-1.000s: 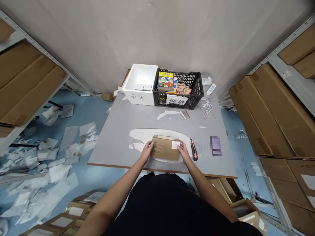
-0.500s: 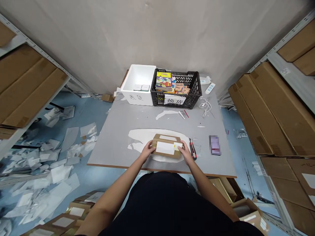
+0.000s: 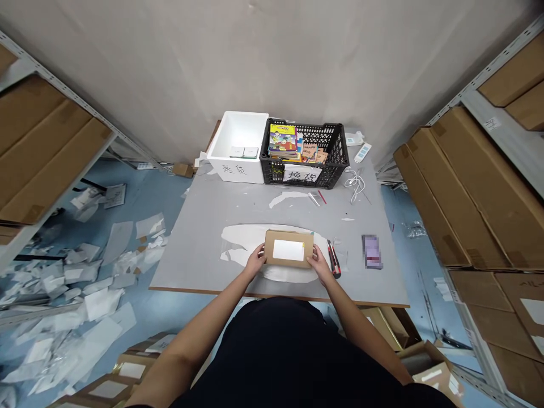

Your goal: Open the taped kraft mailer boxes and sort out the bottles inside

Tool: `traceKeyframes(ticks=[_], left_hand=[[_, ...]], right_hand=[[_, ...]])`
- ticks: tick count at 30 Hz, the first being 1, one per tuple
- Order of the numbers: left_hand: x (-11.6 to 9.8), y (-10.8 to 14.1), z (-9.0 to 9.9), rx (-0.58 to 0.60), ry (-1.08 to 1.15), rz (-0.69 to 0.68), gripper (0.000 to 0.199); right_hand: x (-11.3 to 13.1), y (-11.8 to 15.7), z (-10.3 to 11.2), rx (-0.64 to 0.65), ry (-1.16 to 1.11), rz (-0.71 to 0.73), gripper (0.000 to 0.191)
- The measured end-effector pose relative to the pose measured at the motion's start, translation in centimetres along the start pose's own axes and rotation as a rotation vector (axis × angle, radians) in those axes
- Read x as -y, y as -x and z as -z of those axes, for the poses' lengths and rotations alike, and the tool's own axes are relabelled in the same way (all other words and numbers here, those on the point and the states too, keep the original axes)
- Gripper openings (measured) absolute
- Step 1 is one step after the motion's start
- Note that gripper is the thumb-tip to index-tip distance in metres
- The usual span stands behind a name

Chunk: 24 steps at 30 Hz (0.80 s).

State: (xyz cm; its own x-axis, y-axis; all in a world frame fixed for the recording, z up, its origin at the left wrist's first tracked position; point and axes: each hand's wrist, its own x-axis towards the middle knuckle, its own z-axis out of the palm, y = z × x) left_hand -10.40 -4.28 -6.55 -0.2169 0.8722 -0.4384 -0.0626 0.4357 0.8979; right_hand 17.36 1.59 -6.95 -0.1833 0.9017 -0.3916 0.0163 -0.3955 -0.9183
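A small brown cardboard box (image 3: pixel 289 262) with a white label (image 3: pixel 288 250) is held between my two hands over the table's front part. My left hand (image 3: pixel 256 260) grips its left end and my right hand (image 3: pixel 318 262) its right end, thumbs on the near side. The label carries a small yellow mark at its right edge. Under the box lies a worn white patch (image 3: pixel 242 232) on the grey tabletop. Just right of my right hand rests a red and black utility knife (image 3: pixel 334 259).
At the table's back stand a white foam box (image 3: pixel 242 170) and a black plastic crate (image 3: pixel 334 170) holding books (image 3: pixel 283 139). A phone-like object (image 3: pixel 372 251), blurred out, lies at the right. A white cable (image 3: pixel 355 182) curls behind it. Shelves with cartons (image 3: pixel 480 187) flank both sides; paper scraps (image 3: pixel 102 303) litter the floor.
My hands have turned the box, so a different face with one white label now shows toward me. Both hands still hold its ends at nearly the same spot.
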Motion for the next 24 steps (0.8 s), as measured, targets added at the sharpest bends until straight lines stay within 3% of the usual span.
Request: traceKeyframes(ticks=[4,8,10,12,15,17,24], left_hand=[[0.8,1.0,1.0,0.057,0.127,-0.06,0.04],[2.0,2.8,1.4,0.036,0.16,0.161,0.034],[2.5,3.2,1.4,0.026,0.183,0.23,0.042],[2.8,3.2,1.3,0.032,0.192,0.237,0.05],[3.1,2.6,1.4,0.018,0.2,0.21,0.06],[3.2,2.1,1.5,0.007,0.213,0.201,0.066],[2.9,1.4,1.1,0.103,0.265,0.298,0.069]], right_hand=[[-0.4,1.2,0.9,-0.092,-0.089,-0.051,0.049],[-0.8,2.3,1.4,-0.119,0.034,-0.112,0.055],[-0.4,2.8,1.0,-0.166,0.251,0.008,0.055],[0.3,3.4,0.3,-0.178,0.534,0.231,0.049],[1.4,4.2,-1.1,-0.038,0.881,0.494,0.042],[1.9,4.5,-1.6,0.023,1.015,0.534,0.043],[1.8,4.6,-1.2,-0.064,1.15,0.461,0.044]])
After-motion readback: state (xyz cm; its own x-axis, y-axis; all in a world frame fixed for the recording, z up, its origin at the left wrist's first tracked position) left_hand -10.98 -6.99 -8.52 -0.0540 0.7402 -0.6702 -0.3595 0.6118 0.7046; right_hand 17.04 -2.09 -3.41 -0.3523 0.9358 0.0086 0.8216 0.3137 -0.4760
